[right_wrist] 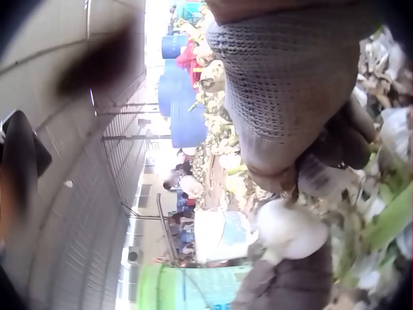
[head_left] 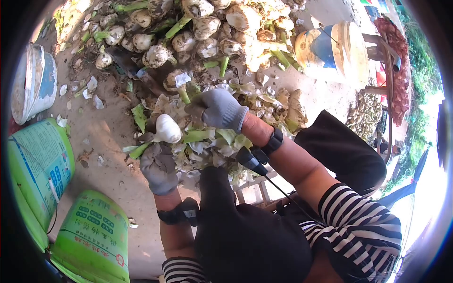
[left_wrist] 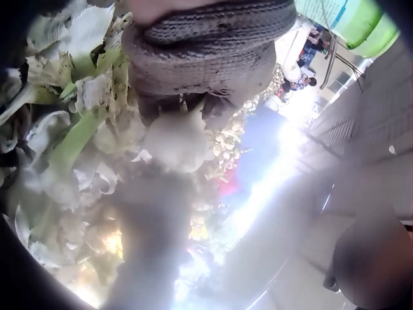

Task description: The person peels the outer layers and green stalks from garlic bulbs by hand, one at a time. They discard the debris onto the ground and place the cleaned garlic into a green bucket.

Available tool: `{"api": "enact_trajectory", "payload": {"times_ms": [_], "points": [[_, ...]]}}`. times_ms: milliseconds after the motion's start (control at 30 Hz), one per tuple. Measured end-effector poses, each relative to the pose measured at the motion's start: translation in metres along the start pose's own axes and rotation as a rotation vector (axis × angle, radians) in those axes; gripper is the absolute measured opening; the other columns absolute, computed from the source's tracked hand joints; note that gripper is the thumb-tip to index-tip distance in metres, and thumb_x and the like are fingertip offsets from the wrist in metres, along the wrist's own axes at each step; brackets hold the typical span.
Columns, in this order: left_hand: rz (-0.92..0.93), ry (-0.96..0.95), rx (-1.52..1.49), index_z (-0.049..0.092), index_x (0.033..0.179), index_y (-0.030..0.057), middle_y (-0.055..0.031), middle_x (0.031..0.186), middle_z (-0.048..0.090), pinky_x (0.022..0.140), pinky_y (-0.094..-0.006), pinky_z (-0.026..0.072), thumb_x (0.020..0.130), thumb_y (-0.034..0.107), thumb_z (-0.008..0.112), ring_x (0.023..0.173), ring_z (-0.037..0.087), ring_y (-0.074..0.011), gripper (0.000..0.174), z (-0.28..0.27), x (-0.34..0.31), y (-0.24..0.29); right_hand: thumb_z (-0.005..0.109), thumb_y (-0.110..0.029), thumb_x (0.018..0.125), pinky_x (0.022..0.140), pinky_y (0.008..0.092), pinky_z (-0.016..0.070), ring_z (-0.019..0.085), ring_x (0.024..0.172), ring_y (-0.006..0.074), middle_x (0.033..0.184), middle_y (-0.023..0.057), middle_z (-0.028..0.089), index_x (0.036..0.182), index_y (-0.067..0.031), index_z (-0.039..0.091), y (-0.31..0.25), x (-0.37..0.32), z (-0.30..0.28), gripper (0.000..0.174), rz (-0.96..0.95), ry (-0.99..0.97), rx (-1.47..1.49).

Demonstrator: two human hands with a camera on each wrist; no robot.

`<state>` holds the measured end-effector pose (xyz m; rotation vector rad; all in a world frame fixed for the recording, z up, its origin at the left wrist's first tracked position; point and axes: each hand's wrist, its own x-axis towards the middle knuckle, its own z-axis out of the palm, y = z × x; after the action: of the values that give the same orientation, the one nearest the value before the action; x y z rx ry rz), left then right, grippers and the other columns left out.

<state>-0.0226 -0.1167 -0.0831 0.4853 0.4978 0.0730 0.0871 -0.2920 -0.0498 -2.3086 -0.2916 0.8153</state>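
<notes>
L hand (left_wrist: 206, 61), grip closed on green stem (head_left: 139, 150); bulb (head_left: 168, 129) white, smooth, round; R hand (head_left: 218, 109) curled, hold unclear.

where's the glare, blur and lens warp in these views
head view: black fisheye rim, bright washed-out area at lower right, sunlit bulbs blown pale at top, peeled garlic bulb fairly clear; left wrist view: white glare streak right of centre, dark blurred shape below a soft-looking bulb; right wrist view: dark out-of-focus blob upper left, bright strip behind, knit of the right glove fairly readable
</notes>
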Motion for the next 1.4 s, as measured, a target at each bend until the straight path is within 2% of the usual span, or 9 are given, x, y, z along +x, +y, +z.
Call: {"api": "enact_trajectory", "payload": {"times_ms": [600,667,800,933,1033,1133,1200,1300,1400], "points": [[-0.119,-0.002,-0.241,0.043,0.121,0.0012,-0.0194,0.125,0.044,0.099,-0.0483,0.0347,0.083,0.007,0.050,0.118,0.041,-0.0325,0.039,0.005,-0.002,0.020,0.057,-0.027,0.075,0.064,0.0401,0.0472,0.059,0.070,0.0329,0.072,0.0141,0.061,0.085,-0.0106,0.065,0.027,-0.015,0.004,0.020,-0.002,-0.039,-0.102],[0.144,0.083,-0.036,0.045,0.120,0.0046,-0.0164,0.125,0.044,0.096,-0.0479,0.0376,0.079,0.009,0.056,0.115,0.043,-0.0318,0.042,-0.003,-0.006,0.042,0.058,-0.024,0.074,0.063,0.0406,0.0470,0.059,0.068,0.0330,0.070,0.0137,0.060,0.086,-0.0116,0.064,0.045,-0.017,0.008,0.018,-0.103,0.096,-0.095],[0.340,-0.707,-0.616,0.045,0.118,0.0083,-0.0028,0.111,0.053,0.073,-0.0330,0.0491,0.071,0.005,0.062,0.093,0.056,-0.0157,0.051,0.073,-0.043,0.146,0.061,-0.015,0.075,0.064,0.0365,0.0476,0.059,0.072,0.0311,0.079,0.0135,0.061,0.093,-0.0112,0.061,0.046,-0.009,-0.019,0.019,-0.161,0.268,-0.133],[0.016,-0.601,-0.462,0.041,0.122,0.0070,-0.0052,0.117,0.049,0.084,-0.0392,0.0467,0.073,0.007,0.064,0.108,0.048,-0.0210,0.054,0.049,-0.035,0.168,0.059,-0.012,0.072,0.077,0.0413,0.0443,0.059,0.086,0.0259,0.099,0.0066,0.059,0.093,-0.0193,0.062,0.017,0.036,-0.009,0.023,-0.459,0.245,-0.550],[0.260,-0.401,0.072,0.032,0.130,0.0025,-0.0102,0.127,0.043,0.095,-0.0420,0.0377,0.079,0.019,0.060,0.116,0.042,-0.0244,0.061,0.047,0.000,0.109,0.059,-0.014,0.071,0.079,0.0433,0.0430,0.058,0.088,0.0245,0.107,0.0057,0.055,0.093,-0.0220,0.062,0.025,0.067,0.008,0.023,-0.709,0.370,-0.668],[0.181,-0.484,0.296,0.032,0.130,0.0011,-0.0120,0.127,0.043,0.099,-0.0410,0.0332,0.084,0.034,0.052,0.115,0.043,-0.0256,0.060,0.039,0.022,0.058,0.059,-0.016,0.070,0.076,0.0404,0.0448,0.059,0.087,0.0251,0.111,0.0091,0.054,0.093,-0.0216,0.062,-0.009,0.072,-0.005,0.024,-0.269,-0.079,-0.843],[0.067,-0.094,0.602,0.032,0.130,0.0007,-0.0132,0.126,0.044,0.099,-0.0399,0.0323,0.080,0.032,0.061,0.114,0.045,-0.0249,0.066,0.042,0.026,0.035,0.058,-0.017,0.070,0.070,0.0386,0.0456,0.059,0.079,0.0295,0.103,0.0120,0.057,0.092,-0.0173,0.063,0.008,0.067,-0.010,0.023,-0.373,0.061,-0.582],[0.349,-0.298,1.276,0.043,0.122,0.0005,-0.0139,0.120,0.047,0.093,-0.0387,0.0371,0.072,0.013,0.068,0.107,0.048,-0.0260,0.057,0.034,0.042,0.005,0.067,-0.025,0.076,0.060,0.0267,0.0463,0.060,0.070,0.0137,0.087,0.0078,0.064,0.098,-0.0041,0.059,0.026,0.050,-0.005,0.031,-0.316,0.066,0.412],[0.135,-0.320,1.022,0.043,0.119,-0.0014,-0.0129,0.116,0.048,0.092,-0.0348,0.0389,0.065,0.008,0.073,0.105,0.049,-0.0241,0.063,0.029,0.037,-0.011,0.066,-0.025,0.077,0.056,0.0246,0.0458,0.057,0.062,0.0093,0.081,0.0029,0.063,0.104,-0.0022,0.057,0.023,0.035,0.020,0.037,-0.360,0.127,0.775]]}}
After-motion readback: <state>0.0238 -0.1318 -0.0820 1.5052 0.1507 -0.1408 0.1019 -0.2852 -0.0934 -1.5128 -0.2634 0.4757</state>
